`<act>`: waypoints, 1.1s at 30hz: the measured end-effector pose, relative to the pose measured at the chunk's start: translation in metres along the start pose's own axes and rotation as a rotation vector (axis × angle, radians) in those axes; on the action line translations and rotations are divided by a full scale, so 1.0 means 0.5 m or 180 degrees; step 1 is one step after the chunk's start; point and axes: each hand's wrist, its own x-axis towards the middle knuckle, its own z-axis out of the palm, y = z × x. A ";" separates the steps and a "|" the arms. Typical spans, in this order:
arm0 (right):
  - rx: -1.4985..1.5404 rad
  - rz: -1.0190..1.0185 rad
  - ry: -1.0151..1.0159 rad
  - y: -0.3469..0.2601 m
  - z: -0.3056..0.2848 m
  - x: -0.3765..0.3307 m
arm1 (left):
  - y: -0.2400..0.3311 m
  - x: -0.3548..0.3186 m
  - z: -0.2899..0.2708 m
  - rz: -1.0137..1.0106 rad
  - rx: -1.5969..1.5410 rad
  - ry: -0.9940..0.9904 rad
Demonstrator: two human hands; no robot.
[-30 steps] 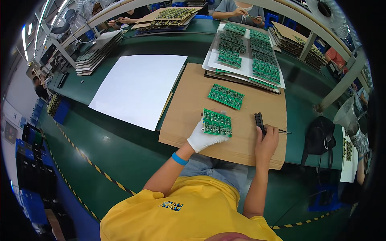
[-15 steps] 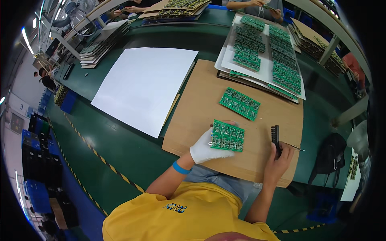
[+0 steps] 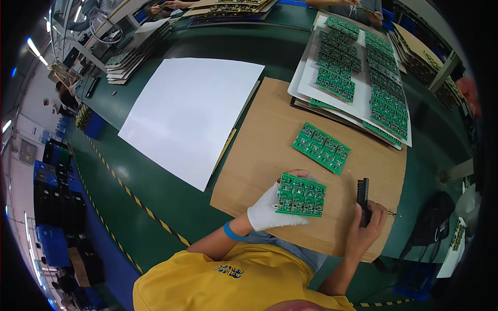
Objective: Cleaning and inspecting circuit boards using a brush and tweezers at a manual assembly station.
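Note:
My left hand (image 3: 271,211), in a white glove with a blue wristband, grips a green circuit board panel (image 3: 302,195) by its left side, the component face up. The gloved fingers are partly hidden beneath it. My bare right hand (image 3: 367,228) is closed around a black brush (image 3: 362,193), bristles pointing left and apart from the panel. A thin metal tool (image 3: 395,214) sticks out to the right of that hand; its kind is unclear. Just beyond the held panel, a second green panel (image 3: 321,148) lies on the cardboard sheet (image 3: 249,150).
At the far right, rows of green panels rest on stacked white sheets (image 3: 361,97). A large white sheet (image 3: 189,116) lies left of the cardboard. A black bag (image 3: 433,220) is at the right. Across the bench a person's hands (image 3: 371,14) are at work.
The whole view has shifted, so the bench and both hands appear slightly lower and further right. Both hands keep their holds, with the brush still apart from the panel.

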 end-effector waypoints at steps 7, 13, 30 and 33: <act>-0.0128 -0.0198 0.0087 0.013 -0.002 -0.003 | -0.008 0.002 -0.001 0.0221 -0.0114 0.0189; -0.0207 -0.0213 0.0322 0.012 -0.001 -0.006 | -0.019 0.000 0.000 0.0299 0.0029 0.0062; -0.0539 -0.0375 0.0661 0.028 -0.008 -0.004 | -0.003 0.001 0.011 0.0427 0.0652 0.0067; -0.0562 -0.0463 0.0610 0.033 -0.005 -0.006 | -0.019 -0.003 0.011 0.0477 0.0427 0.0181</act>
